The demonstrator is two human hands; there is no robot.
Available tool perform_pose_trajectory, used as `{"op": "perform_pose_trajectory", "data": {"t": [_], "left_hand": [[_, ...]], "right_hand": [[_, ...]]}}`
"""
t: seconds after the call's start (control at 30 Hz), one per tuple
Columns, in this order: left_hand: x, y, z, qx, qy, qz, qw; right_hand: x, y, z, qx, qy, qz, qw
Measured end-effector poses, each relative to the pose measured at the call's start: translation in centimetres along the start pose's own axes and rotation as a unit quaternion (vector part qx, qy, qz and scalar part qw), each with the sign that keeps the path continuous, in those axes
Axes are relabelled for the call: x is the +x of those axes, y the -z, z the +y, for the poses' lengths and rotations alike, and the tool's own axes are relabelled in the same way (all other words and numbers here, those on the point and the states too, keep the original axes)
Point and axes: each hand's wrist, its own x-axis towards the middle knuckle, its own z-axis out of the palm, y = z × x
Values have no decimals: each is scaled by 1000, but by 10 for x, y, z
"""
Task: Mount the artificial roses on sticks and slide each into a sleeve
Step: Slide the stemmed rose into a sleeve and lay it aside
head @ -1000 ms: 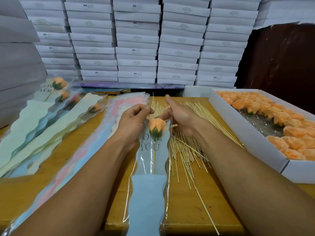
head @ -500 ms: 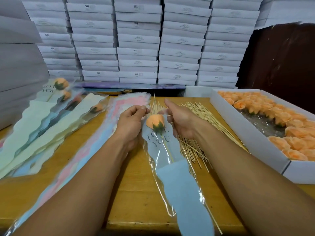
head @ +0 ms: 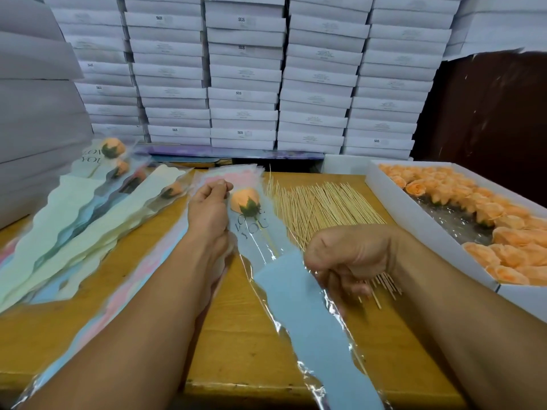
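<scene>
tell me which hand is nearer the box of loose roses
Right. The right hand is over the near end of the sticks, just left of the box. The left hand is farther left, beyond the sleeved rose.

Stacked white boxes (head: pixel 242 84) behind wooden table (head: pixel 236 335)

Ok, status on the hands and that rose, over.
Left hand pinches sleeve top beside the rose. Right hand grips sleeve's right edge at mid-length. Rose on stick, inside sleeve. Loose sticks under the right hand, not blocking.
</scene>
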Motion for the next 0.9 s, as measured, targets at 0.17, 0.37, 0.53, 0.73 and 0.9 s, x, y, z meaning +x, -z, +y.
{"op": "perform_pose_trajectory", "data": {"t": [0.17,0.37,0.53,0.73,0.9], "left_hand": [[5,3,1,-4,-7,18,1000],[12,8,1,-25,9,61,998],[19,16,3,-34,-10,126,991],[7,7,2,-118,84,60,988],[-13,-2,-1,1,122,-151,981]], "right_hand": [[14,-16,-2,-60,-20,-13,998],[16,-22,1,-63,-22,-19,998],[19,-26,2,-122,-34,-16,992],[17,-14,5,-76,39,20,996],[16,-4,13,31,110,79,990]]}}
